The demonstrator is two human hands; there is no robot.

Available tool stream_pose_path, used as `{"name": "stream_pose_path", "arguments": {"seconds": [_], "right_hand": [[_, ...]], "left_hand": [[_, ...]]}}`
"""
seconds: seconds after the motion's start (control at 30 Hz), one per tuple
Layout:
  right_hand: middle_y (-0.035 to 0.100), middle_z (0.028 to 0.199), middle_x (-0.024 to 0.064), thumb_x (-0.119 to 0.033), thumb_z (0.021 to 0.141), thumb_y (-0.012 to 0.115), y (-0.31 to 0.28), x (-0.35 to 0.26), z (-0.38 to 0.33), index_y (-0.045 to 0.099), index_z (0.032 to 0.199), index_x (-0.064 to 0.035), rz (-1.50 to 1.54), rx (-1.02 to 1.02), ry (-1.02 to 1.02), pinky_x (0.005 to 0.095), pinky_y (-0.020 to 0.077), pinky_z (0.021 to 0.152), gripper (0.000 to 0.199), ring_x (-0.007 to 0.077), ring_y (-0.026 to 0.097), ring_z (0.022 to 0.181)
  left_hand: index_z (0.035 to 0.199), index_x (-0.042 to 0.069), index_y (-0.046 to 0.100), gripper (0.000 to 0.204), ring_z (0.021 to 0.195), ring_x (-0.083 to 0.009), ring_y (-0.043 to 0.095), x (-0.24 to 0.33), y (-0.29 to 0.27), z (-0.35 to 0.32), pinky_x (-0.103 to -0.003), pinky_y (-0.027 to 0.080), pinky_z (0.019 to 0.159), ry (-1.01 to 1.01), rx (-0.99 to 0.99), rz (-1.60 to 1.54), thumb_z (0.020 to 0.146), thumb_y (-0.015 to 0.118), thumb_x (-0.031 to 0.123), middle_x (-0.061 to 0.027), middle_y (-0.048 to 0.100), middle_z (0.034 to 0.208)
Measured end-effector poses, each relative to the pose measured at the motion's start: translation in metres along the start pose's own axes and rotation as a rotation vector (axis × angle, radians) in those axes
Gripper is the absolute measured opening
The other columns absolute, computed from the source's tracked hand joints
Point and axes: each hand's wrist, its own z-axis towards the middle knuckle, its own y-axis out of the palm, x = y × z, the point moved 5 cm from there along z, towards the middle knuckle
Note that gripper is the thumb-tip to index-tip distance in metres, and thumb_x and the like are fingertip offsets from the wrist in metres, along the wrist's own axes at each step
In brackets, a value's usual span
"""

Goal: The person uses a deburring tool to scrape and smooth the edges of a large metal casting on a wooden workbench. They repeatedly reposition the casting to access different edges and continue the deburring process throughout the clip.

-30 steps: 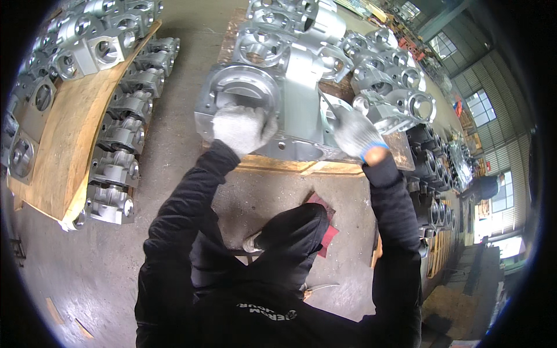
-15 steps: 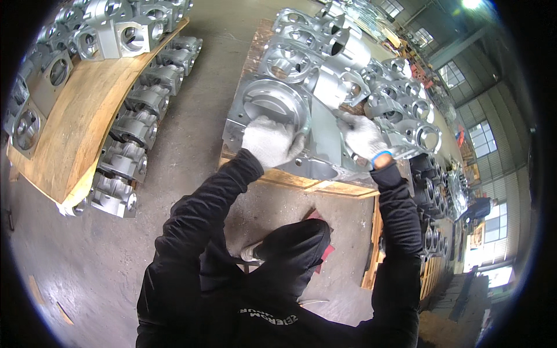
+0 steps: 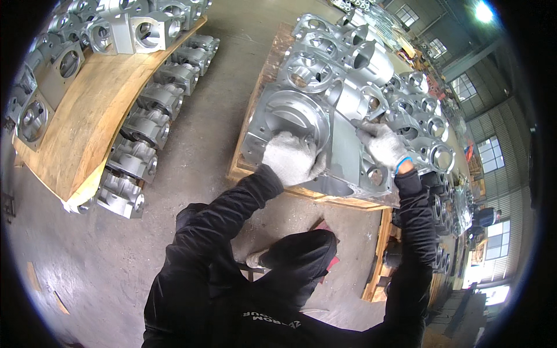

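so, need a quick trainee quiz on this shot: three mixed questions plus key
1. True or false: both the left hand and the right hand are gloved.
2. Multiple choice: where is the left hand relative to the round opening in the silvery casting?
A. At its far side
B. At its near side
C. Well clear of it
3. Fill in: a blue band shows at the ____ wrist.

Key: 1. True. 2. B. 3. Right.
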Motion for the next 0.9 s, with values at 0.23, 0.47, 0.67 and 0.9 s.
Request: {"name": "stream_pose_path", "arguments": {"seconds": [0.23, 0.47, 0.67, 0.9], "right_hand": [[0.069, 0.109, 0.0306, -0.024, 0.097, 0.054, 0.026, -0.110, 0.075, 0.065, 0.135, -0.0037, -0.252, 0.091, -0.315, 0.0408, 0.0558, 0.086, 0.044, 0.0340, 0.074, 0.097], [0.073, 0.110, 0.0258, -0.025, 0.098, 0.055, 0.014, -0.127, 0.070, 0.068, 0.128, -0.0023, -0.173, 0.156, -0.352, 0.0452, 0.0567, 0.086, 0.040, 0.0409, 0.073, 0.097], [0.073, 0.094, 0.0248, -0.030, 0.097, 0.052, 0.000, -0.112, 0.098, 0.065, 0.140, -0.0138, -0.307, -0.143, 0.045, 0.0437, 0.0561, 0.079, 0.048, 0.0355, 0.072, 0.087], [0.074, 0.098, 0.0236, -0.036, 0.097, 0.052, 0.004, -0.134, 0.099, 0.064, 0.139, -0.0086, -0.380, -0.031, -0.427, 0.0407, 0.0572, 0.078, 0.052, 0.0317, 0.073, 0.084]], "left_hand": [[0.067, 0.004, 0.065, 0.043, 0.051, -0.0325, 0.060, -0.001, -0.005, 0.001, -0.047, 0.051, 0.059, 0.000, 0.002, -0.059, 0.092, 0.059, 0.039, -0.0145, 0.060, 0.058], [0.083, 0.004, 0.069, 0.037, 0.053, -0.0312, 0.061, -0.005, 0.000, 0.000, -0.044, 0.051, 0.058, -0.020, -0.083, -0.052, 0.090, 0.062, 0.039, -0.0123, 0.060, 0.059], [0.076, 0.005, 0.067, 0.038, 0.051, -0.0309, 0.060, -0.002, -0.001, -0.002, -0.045, 0.051, 0.058, 0.023, -0.053, -0.039, 0.091, 0.061, 0.039, -0.0128, 0.059, 0.056], [0.074, 0.007, 0.066, 0.036, 0.049, -0.0312, 0.061, 0.000, -0.002, 0.000, -0.045, 0.051, 0.058, 0.053, -0.046, -0.068, 0.092, 0.060, 0.038, -0.0128, 0.058, 0.052]]}}
